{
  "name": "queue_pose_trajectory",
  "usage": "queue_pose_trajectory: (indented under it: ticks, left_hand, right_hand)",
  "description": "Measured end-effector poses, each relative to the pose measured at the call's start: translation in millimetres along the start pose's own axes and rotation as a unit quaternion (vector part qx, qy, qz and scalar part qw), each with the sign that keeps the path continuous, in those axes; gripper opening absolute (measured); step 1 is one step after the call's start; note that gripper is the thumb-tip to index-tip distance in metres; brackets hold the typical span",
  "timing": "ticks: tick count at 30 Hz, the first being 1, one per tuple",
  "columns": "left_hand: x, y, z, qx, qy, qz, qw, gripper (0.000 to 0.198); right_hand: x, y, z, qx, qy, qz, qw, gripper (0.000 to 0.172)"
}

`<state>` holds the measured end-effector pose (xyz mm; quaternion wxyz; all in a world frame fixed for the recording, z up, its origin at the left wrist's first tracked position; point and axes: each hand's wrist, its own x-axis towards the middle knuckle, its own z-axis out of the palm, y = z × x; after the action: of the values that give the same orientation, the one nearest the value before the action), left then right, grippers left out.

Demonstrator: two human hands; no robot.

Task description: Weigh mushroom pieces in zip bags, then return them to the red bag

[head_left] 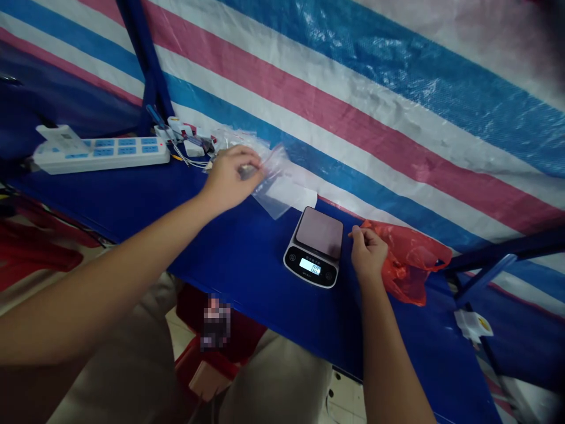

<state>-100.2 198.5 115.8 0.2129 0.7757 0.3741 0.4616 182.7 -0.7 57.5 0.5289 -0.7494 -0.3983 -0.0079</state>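
My left hand (236,175) is closed, thumb and fingers pinching the top edge of a clear zip-lock bag (277,197). The bag hangs flat and looks slightly blurred over a white sheet of paper (296,192). Right of it on the blue table sits a digital kitchen scale (318,234), its plate bare and its lit display reading 0.0. Close to the scale's right side, my right hand (369,250) is curled with thumb and forefinger together; whatever is in it, if anything, is too small to tell. A red plastic bag (404,259) lies crumpled just beside that hand.
A white power strip (103,153) lies at the back left, with chargers, cables and a screwdriver (161,121) beside it. More clear bags (241,136) are piled behind my left hand. Striped tarpaulin (309,88) rises along the back edge. A red stool (207,365) stands below the table.
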Motion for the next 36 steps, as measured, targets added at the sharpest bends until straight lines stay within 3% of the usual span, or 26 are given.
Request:
queue_pose_trajectory:
  ticks: [3, 4, 6, 8, 11, 12, 14, 16, 21, 27, 32, 34, 36]
  left_hand:
    - [9, 36, -21.0, -0.159, -0.044, 0.045, 0.985, 0.022]
    - [9, 47, -21.7, -0.208, -0.088, 0.047, 0.973, 0.024]
    - [5, 68, -10.7, -0.29, -0.23, 0.024, 0.928, 0.027]
    - [-4, 85, 14.3, -0.369, -0.397, -0.034, 0.84, 0.039]
    - [-22, 101, 59.9, -0.424, -0.636, -0.064, 0.641, 0.041]
    - [-28, 103, 72.4, -0.424, -0.682, -0.059, 0.592, 0.036]
    - [-38, 103, 89.0, -0.431, -0.714, -0.064, 0.548, 0.024]
    - [-44, 97, 94.8, -0.438, -0.713, -0.083, 0.542, 0.019]
    - [-45, 79, 92.6, -0.446, -0.708, -0.135, 0.531, 0.023]
    - [-44, 76, 96.5, -0.415, -0.689, -0.169, 0.57, 0.016]
    - [-46, 77, 94.5, -0.335, -0.677, -0.125, 0.643, 0.01]
    - [-48, 75, 95.9, -0.317, -0.686, -0.102, 0.647, 0.013]
    - [-50, 73, 99.2, -0.322, -0.701, -0.102, 0.628, 0.019]
  right_hand:
    - [3, 4, 0, 0.003, 0.024, 0.006, 1.0, 0.039]
    - [5, 5, 0, 0.008, 0.032, 0.014, 0.999, 0.038]
    - [8, 7, -1, 0.057, 0.04, 0.054, 0.996, 0.036]
    - [10, 6, -4, 0.128, 0.033, 0.106, 0.985, 0.035]
    - [12, -4, -10, 0.199, -0.007, 0.162, 0.966, 0.034]
    - [12, -9, -12, 0.226, -0.032, 0.18, 0.957, 0.031]
    - [12, -20, -17, 0.294, -0.094, 0.223, 0.925, 0.023]
    - [10, -29, -21, 0.328, -0.135, 0.253, 0.9, 0.023]
    - [0, -41, -27, 0.236, -0.166, 0.28, 0.916, 0.04]
    - [0, -38, -29, 0.258, -0.152, 0.311, 0.902, 0.043]
    - [-3, -36, -36, 0.23, -0.181, 0.225, 0.929, 0.051]
    - [-9, -40, -38, 0.206, -0.221, 0.184, 0.935, 0.051]
    - [-16, -47, -39, 0.183, -0.272, 0.153, 0.932, 0.049]
